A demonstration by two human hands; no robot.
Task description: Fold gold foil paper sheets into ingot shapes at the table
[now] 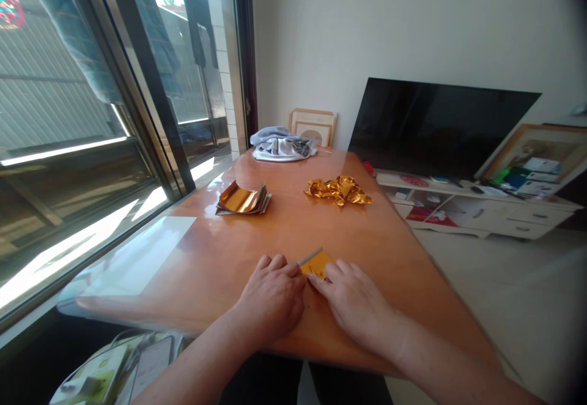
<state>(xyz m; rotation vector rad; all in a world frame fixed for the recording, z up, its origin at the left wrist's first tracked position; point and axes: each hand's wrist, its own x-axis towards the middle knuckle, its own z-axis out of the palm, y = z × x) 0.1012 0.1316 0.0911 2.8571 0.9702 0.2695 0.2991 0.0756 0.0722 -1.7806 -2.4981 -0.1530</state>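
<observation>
A small sheet of gold foil paper (317, 262) lies on the table near its front edge, with a greyish folded strip along its far left side. My left hand (274, 298) is closed at the sheet's left end, fingers curled over it. From the right, my right hand (355, 298) presses the sheet with thumb and fingers drawn together. Both palms face down, and part of the sheet is hidden under the fingers. Farther back on the left sits a curled stack of gold foil sheets (243, 199). Crumpled gold foil pieces (339, 191) lie in a heap at the back right.
The brown table (275, 237) runs away from me, with folded clothes (282, 144) at its far end. A glass sliding door (151, 87) is on the left. At right, a television (440, 130) stands on a white cabinet (486, 212). A phone (153, 362) lies below left.
</observation>
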